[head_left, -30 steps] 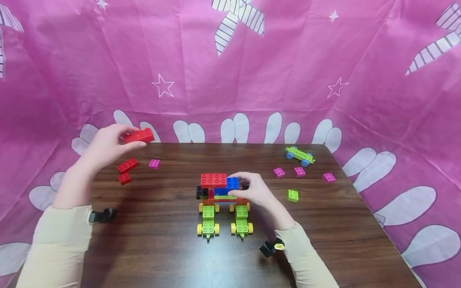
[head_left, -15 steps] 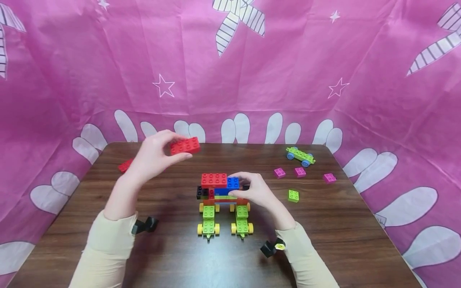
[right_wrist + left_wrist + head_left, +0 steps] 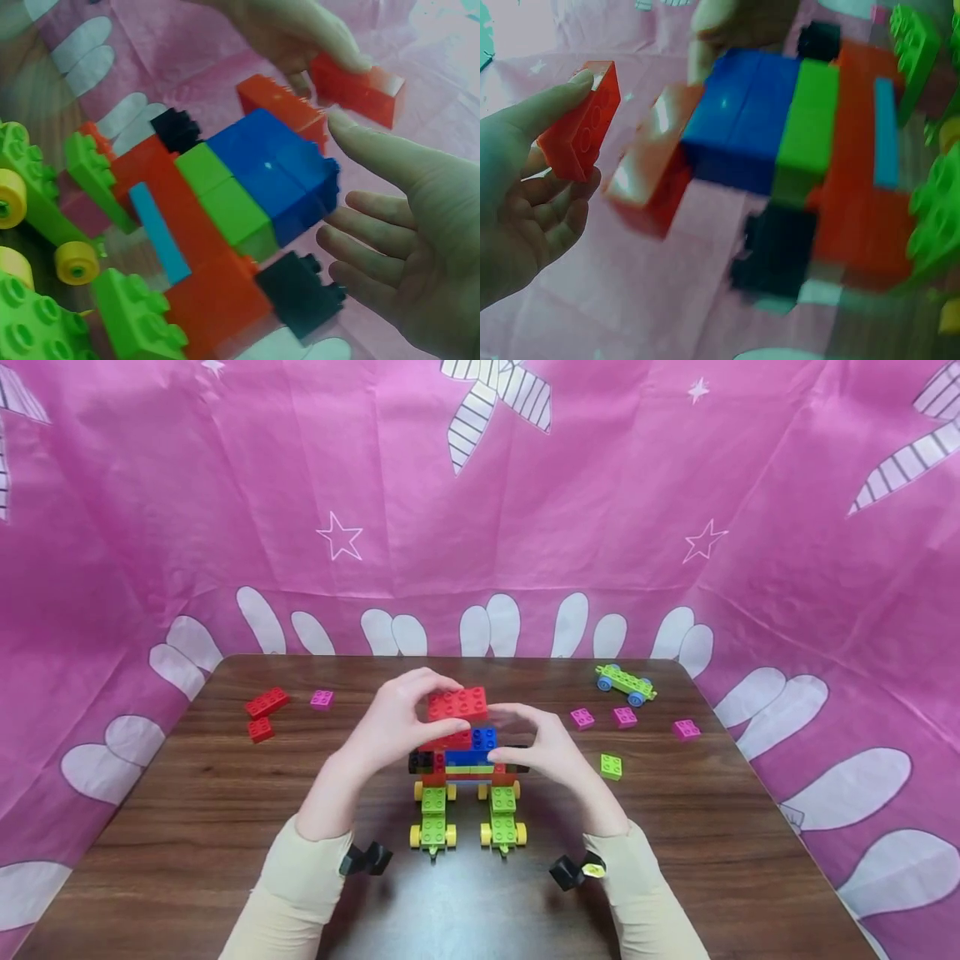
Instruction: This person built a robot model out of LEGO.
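Observation:
My left hand [image 3: 386, 722] pinches a red building brick [image 3: 459, 703] between thumb and fingers, just above the brick model at the middle of the table. The left wrist view shows a gap between this brick and the red brick [image 3: 652, 161] topping the model. Below that top brick are blue bricks [image 3: 270, 169], lime bricks [image 3: 229, 206], red bricks and black side bricks [image 3: 300, 292]. Lime wheeled bases [image 3: 433, 827] with yellow wheels carry the model. My right hand [image 3: 555, 752] is beside the blue bricks, fingers loosely spread, gripping nothing.
Red bricks [image 3: 267, 703] and a pink brick [image 3: 322, 700] lie at the table's back left. On the right are several pink bricks [image 3: 582, 719], a lime brick [image 3: 611, 767] and a lime car base [image 3: 625, 684] with blue wheels. A pink curtain [image 3: 600, 510] surrounds the table.
My left hand has carried the red brick rightward and down, from the back left to over the model. My right hand has shifted slightly right, away from the blue bricks.

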### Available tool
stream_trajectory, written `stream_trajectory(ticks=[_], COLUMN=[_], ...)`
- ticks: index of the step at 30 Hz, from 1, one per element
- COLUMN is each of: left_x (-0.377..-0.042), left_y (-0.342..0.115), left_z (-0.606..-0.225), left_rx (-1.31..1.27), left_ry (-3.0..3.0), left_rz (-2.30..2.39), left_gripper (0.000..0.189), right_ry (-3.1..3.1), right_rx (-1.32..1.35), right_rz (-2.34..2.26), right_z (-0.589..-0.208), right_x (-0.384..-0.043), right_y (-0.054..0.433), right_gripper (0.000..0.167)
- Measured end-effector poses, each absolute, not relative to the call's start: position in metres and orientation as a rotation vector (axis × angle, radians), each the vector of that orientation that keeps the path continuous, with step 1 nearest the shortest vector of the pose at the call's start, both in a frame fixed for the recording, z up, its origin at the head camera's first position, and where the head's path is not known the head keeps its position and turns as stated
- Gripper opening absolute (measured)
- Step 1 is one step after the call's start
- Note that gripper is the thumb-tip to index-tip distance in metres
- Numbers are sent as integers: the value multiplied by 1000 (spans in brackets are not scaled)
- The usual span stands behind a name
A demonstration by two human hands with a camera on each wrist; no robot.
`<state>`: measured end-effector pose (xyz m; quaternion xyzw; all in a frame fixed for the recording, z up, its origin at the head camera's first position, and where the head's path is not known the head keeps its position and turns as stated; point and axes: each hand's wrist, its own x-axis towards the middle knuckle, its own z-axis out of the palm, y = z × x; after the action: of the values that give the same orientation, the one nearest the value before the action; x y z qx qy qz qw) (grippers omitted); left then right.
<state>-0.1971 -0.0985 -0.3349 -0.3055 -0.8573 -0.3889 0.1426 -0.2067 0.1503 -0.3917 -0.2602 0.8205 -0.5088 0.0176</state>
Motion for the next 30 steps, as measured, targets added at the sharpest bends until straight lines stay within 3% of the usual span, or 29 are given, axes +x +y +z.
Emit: stream_trajectory(ticks=[13, 22, 30], left_x=[-196, -193, -192], left_y=[-67, -62, -62], left_z=[-346, -346, -349], left_rx=[-979, -930, -912], left_ry=[-2518, -2611, -2652], left_rz=[-1130, -1113, -1056], left_gripper=[41, 43, 46], right_ry=[2689, 2657, 2665], right_rx=[-848, -789, -749], right_rz=[-1582, -1574, -1579], right_z=[-368, -367, -371], right_x=[-196, -197, -197], right_y=[163, 167, 171], right_gripper=[62, 47, 44])
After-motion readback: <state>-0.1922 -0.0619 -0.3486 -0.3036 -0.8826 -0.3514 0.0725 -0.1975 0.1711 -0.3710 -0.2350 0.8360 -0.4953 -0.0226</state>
